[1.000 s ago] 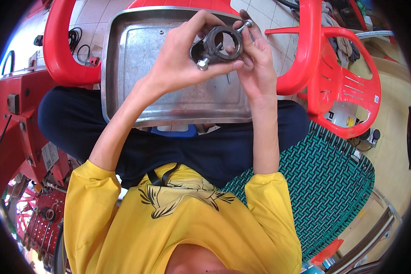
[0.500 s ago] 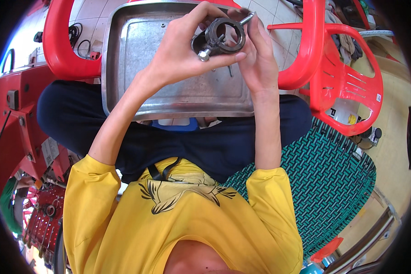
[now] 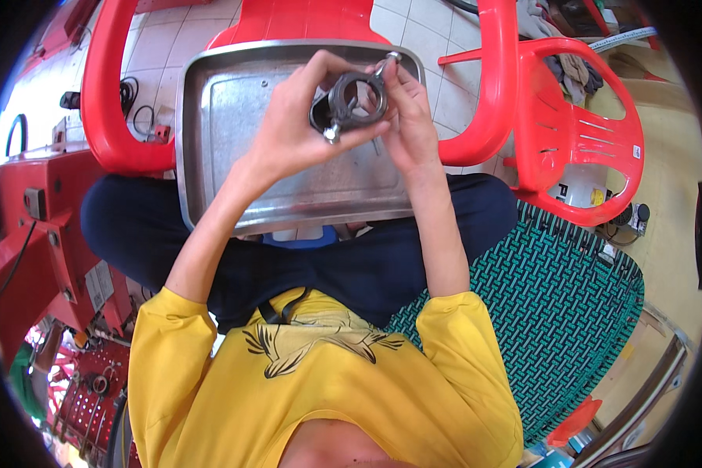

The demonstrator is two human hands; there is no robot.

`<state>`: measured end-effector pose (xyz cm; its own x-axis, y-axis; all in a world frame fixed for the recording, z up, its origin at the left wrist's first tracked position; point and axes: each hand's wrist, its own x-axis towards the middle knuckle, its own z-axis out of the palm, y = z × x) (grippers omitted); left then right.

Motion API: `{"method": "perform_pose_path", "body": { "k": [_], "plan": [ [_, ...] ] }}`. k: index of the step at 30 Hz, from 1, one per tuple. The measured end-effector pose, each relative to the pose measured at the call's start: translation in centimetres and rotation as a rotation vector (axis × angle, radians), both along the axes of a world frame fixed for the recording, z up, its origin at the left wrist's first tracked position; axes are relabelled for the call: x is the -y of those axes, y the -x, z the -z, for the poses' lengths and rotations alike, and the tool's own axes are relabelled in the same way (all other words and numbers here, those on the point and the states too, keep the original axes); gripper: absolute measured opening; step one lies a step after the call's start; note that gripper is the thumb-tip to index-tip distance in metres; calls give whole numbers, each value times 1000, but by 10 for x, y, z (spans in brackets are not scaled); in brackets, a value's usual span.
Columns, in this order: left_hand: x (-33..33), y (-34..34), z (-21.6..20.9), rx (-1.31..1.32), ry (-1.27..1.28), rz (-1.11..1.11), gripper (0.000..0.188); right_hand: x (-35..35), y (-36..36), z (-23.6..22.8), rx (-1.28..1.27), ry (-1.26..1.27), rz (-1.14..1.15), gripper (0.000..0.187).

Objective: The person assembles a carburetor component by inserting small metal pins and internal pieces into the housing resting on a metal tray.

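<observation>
Above a metal tray (image 3: 234, 148) I hold a dark metal ring-shaped clamp (image 3: 336, 101), its round opening turned up toward me. My left hand (image 3: 277, 129) is wrapped round its left side, the thumb stretched along the lower edge. One bolt (image 3: 331, 135) sticks out at the lower left of the clamp, beside that thumb. At the upper right another bolt (image 3: 392, 58) pokes out, and the fingers of my right hand (image 3: 413, 129) are closed about it. The far fingers of both hands are partly hidden behind the clamp.
A small nut (image 3: 264, 83) and a thin pin (image 3: 377, 147) lie in the tray. Red plastic chairs (image 3: 495, 86) stand around it. Red machinery (image 3: 54, 210) is at the left, a green woven seat (image 3: 554, 312) at the right. Black cable (image 3: 129, 97) lies on the tiled floor.
Both hands and the clamp sit lower and slightly further left in view. The tray and chairs have also shifted down as the view moved. The grip on the clamp looks the same.
</observation>
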<state>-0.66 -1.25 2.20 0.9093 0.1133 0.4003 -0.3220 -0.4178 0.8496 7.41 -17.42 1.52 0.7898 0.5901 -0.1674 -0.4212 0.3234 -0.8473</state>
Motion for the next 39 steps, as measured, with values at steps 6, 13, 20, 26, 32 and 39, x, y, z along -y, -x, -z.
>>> {"method": "perform_pose_path", "body": {
  "k": [6,13,20,26,32,39],
  "plan": [
    [2,-3,4,32,70,-60,60,-10,4,-10,-51,-40,22,29],
    [3,-1,-1,1,42,-29,57,-7,-1,2,-4,-18,112,41],
    [4,-2,4,45,81,-41,58,-8,-1,-18,-40,-43,71,41],
    [8,1,1,32,49,-28,57,-4,0,-7,49,66,124,32],
    [7,-1,4,51,43,-29,58,0,0,-14,73,30,75,34],
    [9,1,3,61,16,-32,57,4,-3,-4,193,48,99,35]
  ]
}}
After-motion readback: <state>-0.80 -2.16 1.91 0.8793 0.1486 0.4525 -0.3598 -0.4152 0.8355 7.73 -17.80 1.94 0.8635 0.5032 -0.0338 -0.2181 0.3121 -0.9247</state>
